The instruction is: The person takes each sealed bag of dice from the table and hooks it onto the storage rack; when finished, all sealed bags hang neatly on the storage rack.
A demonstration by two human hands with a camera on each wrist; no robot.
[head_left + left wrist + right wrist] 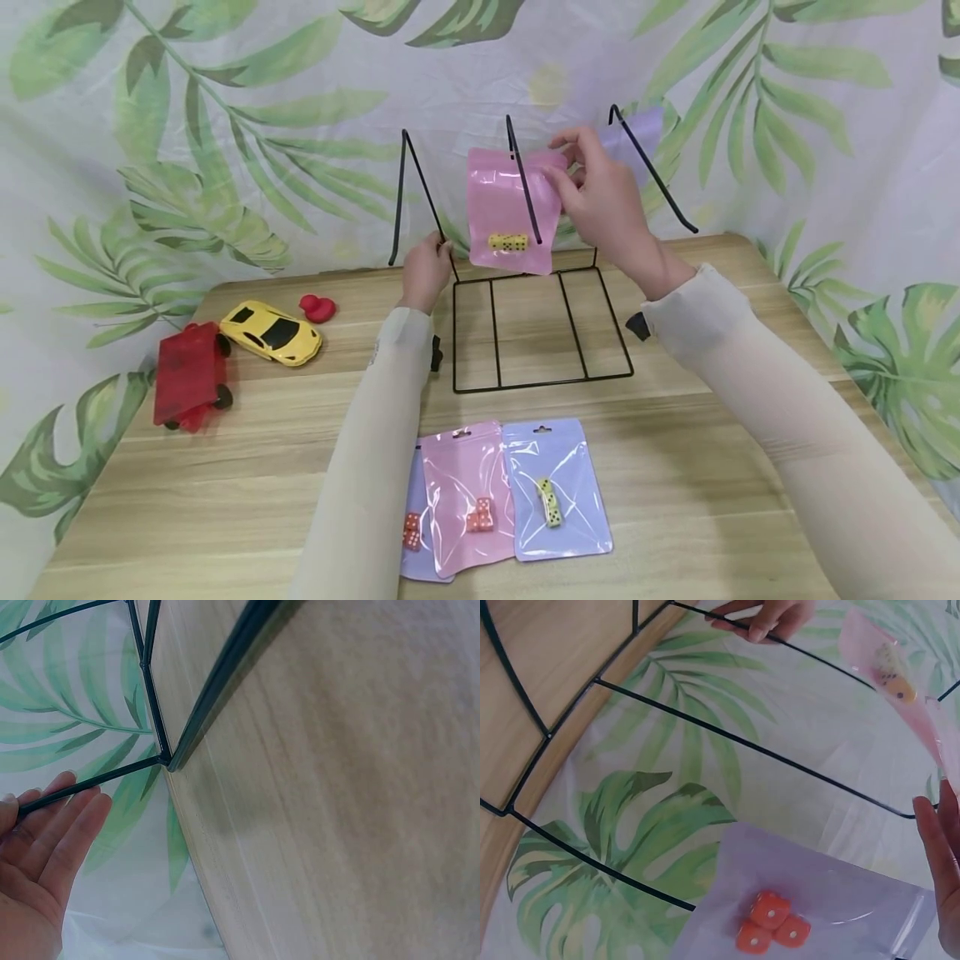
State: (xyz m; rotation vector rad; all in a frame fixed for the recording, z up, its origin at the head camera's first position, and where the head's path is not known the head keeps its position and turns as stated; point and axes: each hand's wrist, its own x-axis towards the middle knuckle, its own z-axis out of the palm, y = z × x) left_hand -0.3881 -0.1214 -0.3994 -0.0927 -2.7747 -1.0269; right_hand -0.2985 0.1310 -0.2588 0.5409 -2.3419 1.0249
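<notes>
My left hand (pixel 426 271) pinches the left upright wire of a black wire rack (pixel 543 383), thumb against fingers in the left wrist view. High in front of me, my right hand (pixel 600 196) pinches the upper right edge of a pink zip pouch (pixel 502 204) with yellow dice (pixel 508 242) inside. The rack's middle hook (pixel 527 196) crosses the front of this pouch, by its top hole. On the right hook hangs a purple pouch (pixel 825 874) holding red dice (pixel 771 909), mostly behind my right hand in the head view. The left hook (pixel 399 200) bears nothing.
In front of the rack lie a blue pouch (pixel 577 467) with yellow dice, a pink pouch (pixel 461 467) with red dice, and another bluish pouch (pixel 427 567) partly under it. A yellow toy car (pixel 273 333), red toy vehicle (pixel 189 371) and red duck (pixel 318 308) stand left.
</notes>
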